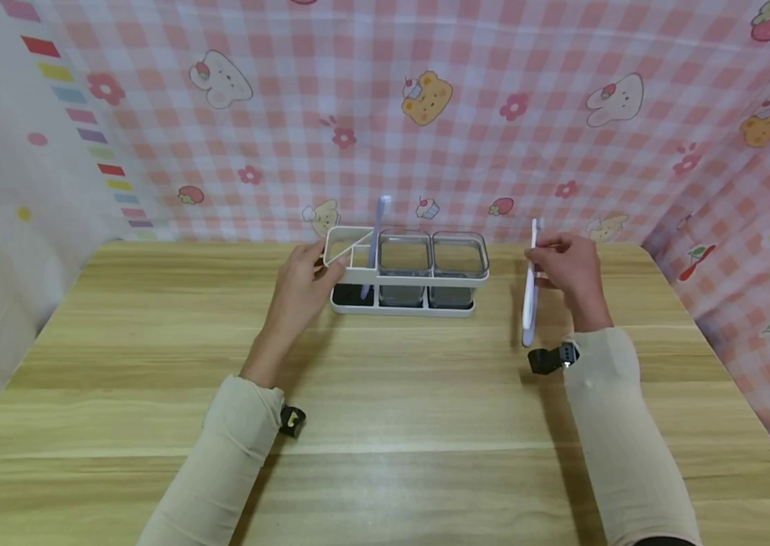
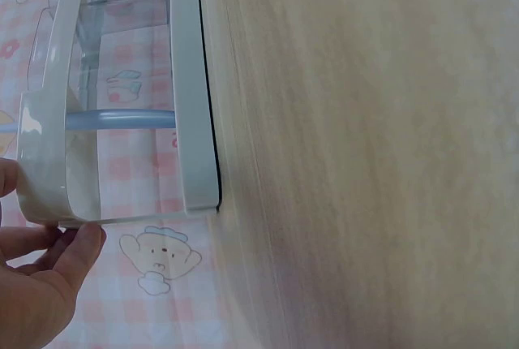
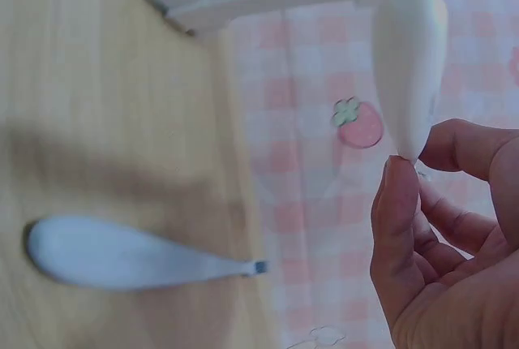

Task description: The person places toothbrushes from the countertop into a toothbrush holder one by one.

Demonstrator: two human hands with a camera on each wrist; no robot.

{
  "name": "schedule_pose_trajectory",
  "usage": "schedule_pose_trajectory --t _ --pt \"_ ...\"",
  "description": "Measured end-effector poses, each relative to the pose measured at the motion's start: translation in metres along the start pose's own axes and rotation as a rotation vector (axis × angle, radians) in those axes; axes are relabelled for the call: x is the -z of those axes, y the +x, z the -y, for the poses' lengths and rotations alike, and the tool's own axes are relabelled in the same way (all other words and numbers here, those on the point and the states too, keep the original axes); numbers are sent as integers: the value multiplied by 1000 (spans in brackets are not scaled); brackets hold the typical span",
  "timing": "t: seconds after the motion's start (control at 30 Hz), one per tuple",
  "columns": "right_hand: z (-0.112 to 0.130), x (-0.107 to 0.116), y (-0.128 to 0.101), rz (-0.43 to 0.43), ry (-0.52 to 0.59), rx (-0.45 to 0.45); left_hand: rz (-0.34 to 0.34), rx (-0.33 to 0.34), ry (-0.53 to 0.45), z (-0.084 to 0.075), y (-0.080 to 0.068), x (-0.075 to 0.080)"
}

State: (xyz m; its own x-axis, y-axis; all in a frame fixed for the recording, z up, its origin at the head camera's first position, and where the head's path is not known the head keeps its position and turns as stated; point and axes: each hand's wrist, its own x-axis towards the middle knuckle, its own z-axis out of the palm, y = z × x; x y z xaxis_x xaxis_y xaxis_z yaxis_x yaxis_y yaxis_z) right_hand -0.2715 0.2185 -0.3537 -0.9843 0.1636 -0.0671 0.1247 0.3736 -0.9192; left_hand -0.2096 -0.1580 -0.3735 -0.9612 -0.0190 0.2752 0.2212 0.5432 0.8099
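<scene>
White plastic organiser (image 1: 403, 297) on the far middle of the wooden table (image 1: 385, 425), just before the pink checked cloth (image 1: 466, 114): open triangular section at its left end, two clear grey-tinted cups (image 1: 405, 262) filling the sections to the right. Lavender toothbrush (image 1: 374, 246) upright in the left part of the rack, head above the rim, handle foot down at the base. Left hand (image 1: 303, 288) against the rack's left end, fingertips (image 2: 81, 243) touching the rounded corner of the upper rim, thumb on the near side; fingers lightly bent around that corner, hold loose rather than clamped. Right hand (image 1: 569, 269) to the right of the rack and apart from it, pinching a white toothbrush (image 1: 530, 292) near its head between thumb and fingertips (image 3: 397, 195). Brush nearly vertical, bristle end up, handle end hanging just above the tabletop with its shadow beside it. Beige sleeves (image 1: 234, 455) on both forearms, small dark camera units (image 1: 551, 356) strapped at the wrists.
</scene>
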Motion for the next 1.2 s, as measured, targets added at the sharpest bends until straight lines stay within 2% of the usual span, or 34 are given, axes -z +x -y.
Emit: schedule_pose_trajectory --t 0.33,0.73,1.2 --pt "25 -8 -9 -49 91 90 -6 6 5 -1 1 0" --pt "47 -17 -17 -113 352 137 10 11 9 -2 0 1" --pt "65 -25 -23 -135 492 157 6 2 25 -3 0 1"
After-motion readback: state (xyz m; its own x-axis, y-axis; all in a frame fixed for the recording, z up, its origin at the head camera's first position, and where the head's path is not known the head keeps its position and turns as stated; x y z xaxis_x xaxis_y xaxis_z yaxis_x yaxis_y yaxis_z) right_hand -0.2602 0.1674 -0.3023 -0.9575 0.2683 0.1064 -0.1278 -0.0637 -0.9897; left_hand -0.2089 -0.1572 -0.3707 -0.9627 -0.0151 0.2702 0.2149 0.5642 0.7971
